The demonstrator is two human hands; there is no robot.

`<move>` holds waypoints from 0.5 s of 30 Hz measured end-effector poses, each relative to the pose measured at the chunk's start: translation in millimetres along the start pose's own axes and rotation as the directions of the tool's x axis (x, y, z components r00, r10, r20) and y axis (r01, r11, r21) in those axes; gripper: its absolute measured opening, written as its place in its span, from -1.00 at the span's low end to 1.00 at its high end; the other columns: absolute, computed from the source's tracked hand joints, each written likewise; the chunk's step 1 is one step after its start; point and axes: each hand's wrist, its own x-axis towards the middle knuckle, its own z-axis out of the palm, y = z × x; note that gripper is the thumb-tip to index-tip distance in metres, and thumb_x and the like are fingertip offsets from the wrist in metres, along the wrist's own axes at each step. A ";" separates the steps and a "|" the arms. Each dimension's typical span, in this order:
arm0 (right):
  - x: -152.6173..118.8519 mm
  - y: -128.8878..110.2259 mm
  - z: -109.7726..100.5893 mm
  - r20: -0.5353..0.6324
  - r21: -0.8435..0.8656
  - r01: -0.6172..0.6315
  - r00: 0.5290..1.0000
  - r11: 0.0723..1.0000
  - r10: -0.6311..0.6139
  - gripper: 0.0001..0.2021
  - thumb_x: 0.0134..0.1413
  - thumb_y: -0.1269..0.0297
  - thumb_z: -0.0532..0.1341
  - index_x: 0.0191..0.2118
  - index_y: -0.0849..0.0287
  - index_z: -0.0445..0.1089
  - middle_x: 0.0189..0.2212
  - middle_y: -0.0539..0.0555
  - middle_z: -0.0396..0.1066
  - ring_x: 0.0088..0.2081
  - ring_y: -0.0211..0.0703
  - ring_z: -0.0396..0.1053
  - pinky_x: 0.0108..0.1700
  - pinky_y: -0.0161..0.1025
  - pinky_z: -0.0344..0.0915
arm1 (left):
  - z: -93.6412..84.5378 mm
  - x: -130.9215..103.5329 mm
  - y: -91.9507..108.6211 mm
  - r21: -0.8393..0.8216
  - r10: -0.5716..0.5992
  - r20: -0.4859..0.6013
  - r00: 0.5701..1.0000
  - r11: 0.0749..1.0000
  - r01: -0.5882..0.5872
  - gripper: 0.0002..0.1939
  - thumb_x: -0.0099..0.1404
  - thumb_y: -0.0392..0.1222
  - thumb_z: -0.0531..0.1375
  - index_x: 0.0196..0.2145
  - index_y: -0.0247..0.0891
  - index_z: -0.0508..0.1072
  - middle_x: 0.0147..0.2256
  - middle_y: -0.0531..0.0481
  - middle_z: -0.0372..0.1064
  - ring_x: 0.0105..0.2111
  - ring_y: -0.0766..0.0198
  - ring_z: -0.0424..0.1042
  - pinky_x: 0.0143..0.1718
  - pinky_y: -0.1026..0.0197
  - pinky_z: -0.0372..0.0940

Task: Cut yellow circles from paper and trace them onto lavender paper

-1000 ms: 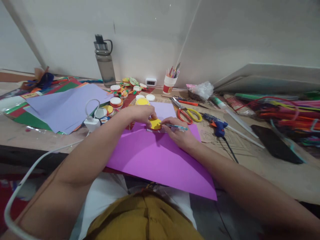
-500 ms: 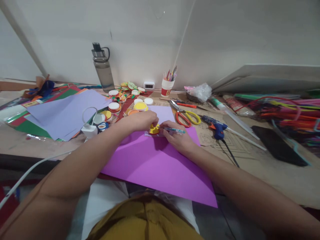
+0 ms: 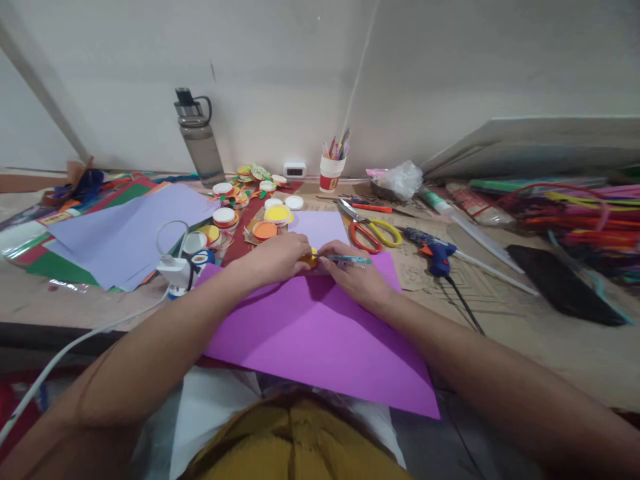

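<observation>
A small yellow piece (image 3: 313,257), mostly covered by fingers, is held by my left hand (image 3: 285,257) at the far edge of a bright purple sheet (image 3: 310,327). My right hand (image 3: 360,280) grips a clear pen with a blue-green end (image 3: 353,259), its tip side pointing left towards the yellow piece. The two hands are close together, almost touching. Just beyond them lies a lilac sheet (image 3: 320,227). An orange disc (image 3: 265,231) and a yellow disc (image 3: 278,213) sit beyond my left hand.
To the right are scissors (image 3: 373,233), a blue glue gun (image 3: 439,259) and a black phone (image 3: 560,283). A paper cup of pens (image 3: 331,170), a small clock (image 3: 295,171) and a water bottle (image 3: 200,143) stand at the wall. Lilac sheets (image 3: 130,230) and a white charger (image 3: 175,270) lie left.
My left hand has come lower and closed over more of the yellow piece, which was more visible before. My right hand keeps its grip on the pen. The view has shifted slightly.
</observation>
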 end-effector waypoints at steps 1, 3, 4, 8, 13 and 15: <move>0.9 0.7 0.0 -0.009 0.015 -0.010 1.000 1.000 0.010 -0.84 0.19 0.24 0.13 -0.22 0.13 0.41 -0.31 0.06 0.50 -0.27 -0.17 0.42 -0.20 -0.22 0.30 | 1.8 -0.9 0.9 0.004 -0.011 -0.016 1.000 1.000 0.011 -0.71 0.31 -0.16 0.09 -0.14 -0.35 0.51 -0.17 -0.18 0.43 -0.14 0.12 0.41 -0.09 0.14 0.27; 3.7 -0.2 -2.1 -0.055 0.048 -0.025 0.998 0.999 0.028 -0.86 0.17 0.25 0.14 -0.24 0.14 0.41 -0.31 0.05 0.50 -0.26 -0.18 0.42 -0.19 -0.24 0.29 | 3.7 -3.1 2.8 0.002 -0.022 -0.033 0.999 1.000 0.022 -0.73 0.31 -0.18 0.09 -0.15 -0.35 0.51 -0.18 -0.17 0.43 -0.13 0.12 0.41 -0.09 0.14 0.27; 5.7 -1.9 -4.7 -0.084 0.066 -0.038 0.996 0.997 0.043 -0.87 0.15 0.25 0.15 -0.25 0.15 0.40 -0.31 0.05 0.49 -0.26 -0.19 0.42 -0.19 -0.25 0.29 | 3.9 -4.1 3.7 -0.004 -0.023 -0.038 0.999 1.000 0.023 -0.74 0.32 -0.19 0.09 -0.16 -0.34 0.52 -0.18 -0.17 0.43 -0.13 0.13 0.41 -0.08 0.14 0.27; 19.6 -14.4 -24.6 -0.118 0.129 -0.169 0.976 0.977 0.185 -0.86 0.14 0.26 0.15 -0.27 0.19 0.39 -0.38 0.05 0.50 -0.36 -0.23 0.42 -0.28 -0.28 0.26 | 3.2 -6.2 6.6 -0.029 -0.035 -0.065 0.997 0.999 0.033 -0.76 0.33 -0.22 0.08 -0.19 -0.30 0.53 -0.12 -0.17 0.42 -0.11 0.15 0.40 -0.05 0.15 0.26; 47.2 -19.1 -43.1 -0.013 -0.085 -0.209 0.978 0.974 0.208 -0.84 0.14 0.25 0.17 -0.39 0.19 0.43 -0.46 0.03 0.48 -0.42 -0.24 0.38 -0.33 -0.29 0.21 | 4.4 -5.4 8.4 0.003 -0.006 -0.053 0.999 1.000 0.006 -0.76 0.35 -0.24 0.05 -0.22 -0.34 0.51 -0.14 -0.17 0.45 -0.12 0.13 0.39 -0.02 0.09 0.26; 57.9 -15.5 -40.0 0.030 -0.105 -0.195 0.979 0.975 0.200 -0.82 0.17 0.26 0.14 -0.38 0.20 0.42 -0.45 0.05 0.49 -0.42 -0.25 0.39 -0.32 -0.30 0.22 | 5.8 -5.5 8.6 0.013 -0.011 -0.045 0.999 1.000 0.012 -0.75 0.37 -0.25 0.03 -0.21 -0.35 0.50 -0.18 -0.16 0.47 -0.13 0.13 0.39 -0.02 0.07 0.26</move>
